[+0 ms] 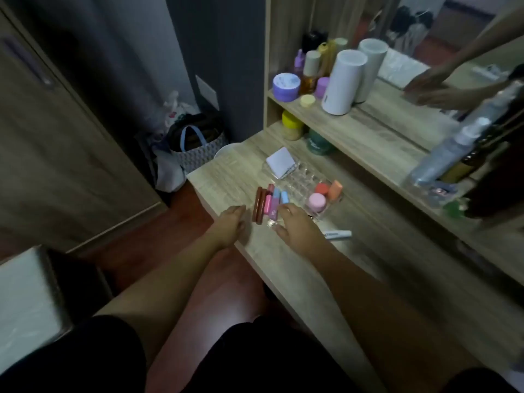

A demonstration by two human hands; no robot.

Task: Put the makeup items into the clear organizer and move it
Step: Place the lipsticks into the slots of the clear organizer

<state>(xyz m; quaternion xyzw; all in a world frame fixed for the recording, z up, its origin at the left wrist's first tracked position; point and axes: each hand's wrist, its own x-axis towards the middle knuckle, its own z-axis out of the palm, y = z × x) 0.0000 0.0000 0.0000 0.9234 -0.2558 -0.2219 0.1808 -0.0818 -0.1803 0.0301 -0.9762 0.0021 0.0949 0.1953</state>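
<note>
Wood desk (283, 251): light brown, it fills the middle and runs from 7 o'clock up to 1 o'clock.
Shelf (377, 131): a long wood board over the back of the desk, with jars and bottles on it.
White tube (343, 82): tall and round, it stands on the shelf at 1 o'clock.
Clear organizer (300, 180): a see-through box in the middle of the desk, at 12 o'clock from the hands.
White card (279, 161): it leans in the far end of the clear organizer.
Left hand (231, 225): flat on the desk edge, fingers loose and open, holding nothing, at 9 o'clock from the makeup sticks.
Right hand (295, 226): fingers spread and bent over the near ends of the makeup sticks; I cannot tell if it grips any.
Makeup sticks (268, 204): red, pink and blue ones lie side by side on the desk, just at 9 o'clock from the clear organizer.
Pink jar (317, 202): it sits in the near end of the clear organizer.
Orange tubes (329, 190): two of them sit beside the pink jar, inside the box.
White pen (337, 234): it lies on the desk at 3 o'clock from the right hand.
</note>
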